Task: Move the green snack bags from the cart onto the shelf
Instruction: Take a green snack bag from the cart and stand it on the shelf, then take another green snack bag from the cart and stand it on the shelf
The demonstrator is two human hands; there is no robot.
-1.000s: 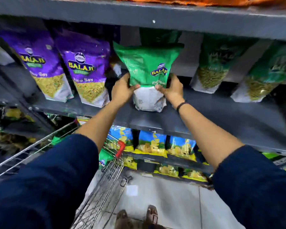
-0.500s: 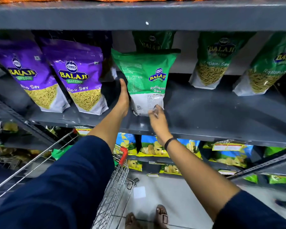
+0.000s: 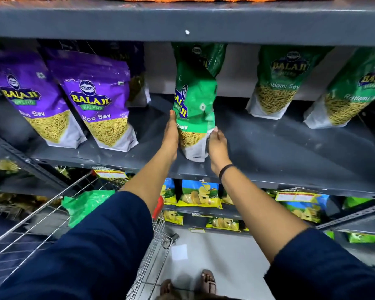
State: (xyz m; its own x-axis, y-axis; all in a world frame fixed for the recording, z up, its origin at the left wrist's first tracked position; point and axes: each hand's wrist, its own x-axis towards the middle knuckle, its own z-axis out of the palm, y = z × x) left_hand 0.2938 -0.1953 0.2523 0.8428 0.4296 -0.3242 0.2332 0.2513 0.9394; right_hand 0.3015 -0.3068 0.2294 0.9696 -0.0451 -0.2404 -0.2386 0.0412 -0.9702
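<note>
A green snack bag (image 3: 196, 105) stands on the grey shelf (image 3: 268, 144), turned edge-on toward me, with another green bag behind it. My left hand (image 3: 171, 135) presses flat against its left side. My right hand (image 3: 218, 146) pinches its lower right corner. Two more green bags (image 3: 275, 83) (image 3: 346, 96) lean at the back right of the same shelf. In the wire cart (image 3: 41, 213) at lower left lies one more green bag (image 3: 85, 204).
Two purple snack bags (image 3: 95, 105) (image 3: 30, 98) stand left of my hands. The shelf above (image 3: 182, 20) overhangs the bag tops. Blue and yellow chip bags (image 3: 199, 193) fill the lower shelves. My sandalled feet (image 3: 204, 282) stand on the floor beside the cart.
The green bag was turned from back-facing to edge-on, its front swinging left. My right hand rose from its base to its lower right corner; my left hand stayed against its left side.
</note>
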